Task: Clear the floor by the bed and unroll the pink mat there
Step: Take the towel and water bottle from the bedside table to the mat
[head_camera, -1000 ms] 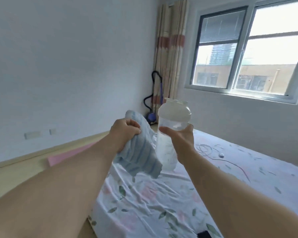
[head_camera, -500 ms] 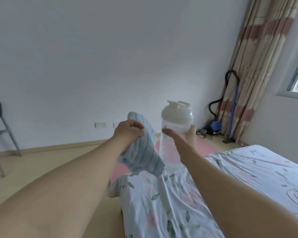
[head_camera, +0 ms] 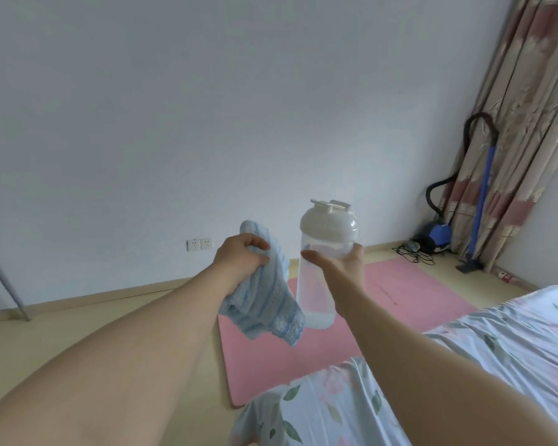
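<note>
The pink mat [head_camera: 409, 294] lies flat and unrolled on the wooden floor beside the bed [head_camera: 503, 355]. My left hand [head_camera: 240, 257] grips a light blue striped towel [head_camera: 264, 304], which hangs down in the air above the mat's left end. My right hand [head_camera: 342, 268] holds a clear shaker bottle [head_camera: 321, 252] with a white lid upright, just right of the towel. Both arms are stretched forward over the bed's corner and the mat.
A vacuum cleaner [head_camera: 438, 235] with a blue wand and a tangle of black cable [head_camera: 413, 252] sits in the far corner under the curtain [head_camera: 525, 123]. A grey chair leg [head_camera: 4, 284] stands at the left edge. A wall socket [head_camera: 199, 244] is low on the white wall.
The view has swung left, from the window and bed to the wall and floor, so the unrolled mat now shows. Both hands keep the towel and bottle.
</note>
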Action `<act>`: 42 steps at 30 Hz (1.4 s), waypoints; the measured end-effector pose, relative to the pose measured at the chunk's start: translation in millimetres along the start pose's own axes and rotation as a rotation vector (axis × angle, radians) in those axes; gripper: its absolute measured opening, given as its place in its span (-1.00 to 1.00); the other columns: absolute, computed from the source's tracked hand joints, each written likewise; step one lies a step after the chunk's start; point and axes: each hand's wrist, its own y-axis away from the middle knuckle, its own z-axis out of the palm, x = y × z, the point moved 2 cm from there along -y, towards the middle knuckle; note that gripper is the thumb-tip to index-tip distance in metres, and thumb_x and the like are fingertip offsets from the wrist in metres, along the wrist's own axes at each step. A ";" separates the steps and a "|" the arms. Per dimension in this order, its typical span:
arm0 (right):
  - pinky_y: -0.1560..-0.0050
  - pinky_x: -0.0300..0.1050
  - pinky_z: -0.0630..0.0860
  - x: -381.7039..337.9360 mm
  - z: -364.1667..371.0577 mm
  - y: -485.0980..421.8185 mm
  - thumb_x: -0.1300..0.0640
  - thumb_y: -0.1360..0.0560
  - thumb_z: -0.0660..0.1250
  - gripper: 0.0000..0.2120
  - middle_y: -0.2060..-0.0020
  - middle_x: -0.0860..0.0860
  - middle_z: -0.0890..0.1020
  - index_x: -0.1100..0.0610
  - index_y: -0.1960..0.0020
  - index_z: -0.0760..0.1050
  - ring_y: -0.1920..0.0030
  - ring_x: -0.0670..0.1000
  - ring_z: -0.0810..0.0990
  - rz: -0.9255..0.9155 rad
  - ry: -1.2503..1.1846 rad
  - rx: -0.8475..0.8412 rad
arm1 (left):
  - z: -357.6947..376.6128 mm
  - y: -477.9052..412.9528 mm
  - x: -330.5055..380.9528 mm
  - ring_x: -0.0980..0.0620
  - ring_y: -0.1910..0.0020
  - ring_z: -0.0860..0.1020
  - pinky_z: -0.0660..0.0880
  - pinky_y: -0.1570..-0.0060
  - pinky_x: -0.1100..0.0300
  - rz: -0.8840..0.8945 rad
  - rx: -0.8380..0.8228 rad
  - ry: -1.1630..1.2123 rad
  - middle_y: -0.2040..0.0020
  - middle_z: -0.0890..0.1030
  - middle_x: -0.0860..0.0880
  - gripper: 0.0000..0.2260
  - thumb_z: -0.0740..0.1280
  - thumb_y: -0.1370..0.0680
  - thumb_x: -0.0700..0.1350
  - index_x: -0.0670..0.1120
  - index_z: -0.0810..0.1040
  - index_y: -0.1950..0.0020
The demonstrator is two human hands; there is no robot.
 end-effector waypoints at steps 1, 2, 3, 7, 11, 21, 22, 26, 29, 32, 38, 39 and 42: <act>0.00 0.03 0.51 2.9 13.9 -17.6 0.14 -0.26 0.57 -0.41 0.07 -0.05 0.48 0.04 -0.12 0.28 -0.01 0.07 0.53 0.007 -0.002 0.013 | -3.5 -24.4 -2.5 -0.03 -0.05 0.50 0.46 -0.12 0.15 0.003 -0.018 -0.012 -0.05 0.52 -0.02 -0.82 0.39 -0.46 -0.20 0.10 0.55 0.15; -0.01 0.03 0.52 4.8 25.2 -33.8 0.14 -0.25 0.57 -0.40 0.06 -0.04 0.49 0.05 -0.13 0.28 -0.02 0.07 0.53 0.011 0.003 0.025 | -5.9 -45.6 -4.0 -0.04 -0.07 0.49 0.45 -0.13 0.15 0.011 -0.034 -0.023 -0.07 0.52 -0.02 -0.82 0.39 -0.46 -0.20 0.11 0.55 0.15; -0.03 0.04 0.52 7.5 35.4 -50.1 0.13 -0.25 0.57 -0.40 0.04 -0.02 0.50 0.05 -0.14 0.29 -0.03 0.08 0.53 0.012 0.004 0.035 | -6.9 -65.8 -6.2 -0.04 -0.08 0.49 0.45 -0.12 0.16 0.013 -0.051 -0.028 -0.08 0.52 -0.03 -0.82 0.38 -0.46 -0.20 0.10 0.55 0.13; -0.01 0.02 0.51 19.9 62.8 -110.9 0.12 -0.25 0.58 -0.39 -0.02 0.02 0.51 0.07 -0.15 0.29 -0.03 0.07 0.53 0.034 0.009 0.075 | 0.7 -135.5 -17.1 -0.05 -0.11 0.49 0.43 -0.10 0.18 0.021 -0.098 -0.042 -0.10 0.52 -0.03 -0.82 0.39 -0.47 -0.20 0.08 0.55 0.04; -0.01 0.03 0.51 37.7 83.0 -189.7 0.12 -0.25 0.57 -0.40 -0.01 0.02 0.51 0.06 -0.13 0.27 -0.02 0.08 0.53 0.033 0.013 0.130 | 16.9 -220.8 -25.7 -0.07 -0.18 0.48 0.41 -0.11 0.17 0.041 -0.107 -0.068 -0.17 0.51 -0.04 -0.76 0.39 -0.46 -0.21 0.09 0.52 -0.03; 0.00 0.00 0.50 66.7 111.6 -352.0 0.12 -0.25 0.57 -0.39 -0.03 0.03 0.49 0.04 -0.12 0.25 -0.03 0.07 0.52 0.028 0.010 0.231 | 71.6 -392.7 -19.2 -0.06 -0.17 0.49 0.41 -0.12 0.17 0.086 -0.177 -0.105 -0.18 0.52 -0.02 -0.76 0.39 -0.47 -0.18 0.09 0.53 -0.07; 0.03 -0.03 0.49 68.4 113.3 -361.3 0.13 -0.25 0.57 -0.39 -0.01 0.02 0.49 0.05 -0.12 0.26 -0.02 0.07 0.52 0.030 0.010 0.238 | 77.5 -404.8 -19.8 -0.06 -0.18 0.48 0.41 -0.13 0.17 0.088 -0.194 -0.112 -0.19 0.52 -0.02 -0.75 0.38 -0.47 -0.17 0.08 0.53 -0.10; 0.03 -0.01 0.50 80.1 115.8 -405.5 0.16 -0.24 0.58 -0.40 -0.01 0.03 0.52 0.05 -0.11 0.28 -0.02 0.06 0.54 0.042 -0.001 0.329 | 106.2 -462.6 -18.0 -0.05 -0.18 0.48 0.39 -0.12 0.19 0.143 -0.288 -0.142 -0.15 0.50 0.00 -0.72 0.37 -0.47 -0.17 0.06 0.53 -0.16; 0.01 0.00 0.51 91.7 114.8 -430.9 0.17 -0.24 0.58 -0.42 0.02 0.01 0.52 0.04 -0.08 0.29 -0.01 0.05 0.54 0.057 -0.004 0.428 | 125.1 -503.5 -17.7 -0.01 -0.12 0.46 0.37 -0.09 0.20 0.198 -0.373 -0.134 -0.11 0.49 0.04 -0.74 0.36 -0.47 -0.19 0.07 0.53 -0.11; 0.14 -0.09 0.47 100.4 120.8 -456.6 0.15 -0.24 0.58 -0.42 0.04 0.00 0.53 0.07 -0.10 0.29 0.04 0.04 0.55 0.085 0.010 0.523 | 140.1 -546.5 -19.0 0.02 -0.11 0.45 0.34 -0.07 0.22 0.232 -0.467 -0.123 -0.09 0.47 0.06 -0.74 0.35 -0.47 -0.20 0.06 0.53 -0.11; 0.18 -0.14 0.45 106.4 113.6 -487.6 0.15 -0.25 0.58 -0.46 0.10 -0.06 0.53 0.03 -0.08 0.33 0.09 -0.02 0.53 0.075 -0.015 0.693 | 187.4 -596.5 -9.4 0.01 -0.10 0.45 0.35 -0.07 0.23 0.315 -0.626 -0.109 -0.08 0.50 0.04 -0.73 0.34 -0.47 -0.20 0.06 0.54 -0.13; 0.13 -0.12 0.45 106.5 109.2 -490.4 0.15 -0.25 0.58 -0.46 0.12 -0.08 0.52 0.02 -0.07 0.32 0.09 -0.02 0.52 0.085 -0.008 0.710 | 196.8 -599.9 -7.1 0.01 -0.10 0.46 0.35 -0.09 0.22 0.326 -0.650 -0.104 -0.08 0.50 0.04 -0.73 0.35 -0.47 -0.20 0.05 0.54 -0.13; 0.18 -0.13 0.41 108.8 76.9 -503.0 0.14 -0.26 0.57 -0.44 0.13 -0.10 0.48 0.01 -0.08 0.29 0.08 -0.02 0.49 0.094 0.021 0.784 | 239.5 -606.4 7.4 0.00 -0.11 0.46 0.37 -0.14 0.20 0.350 -0.729 -0.094 -0.09 0.51 0.03 -0.73 0.36 -0.47 -0.20 0.04 0.54 -0.14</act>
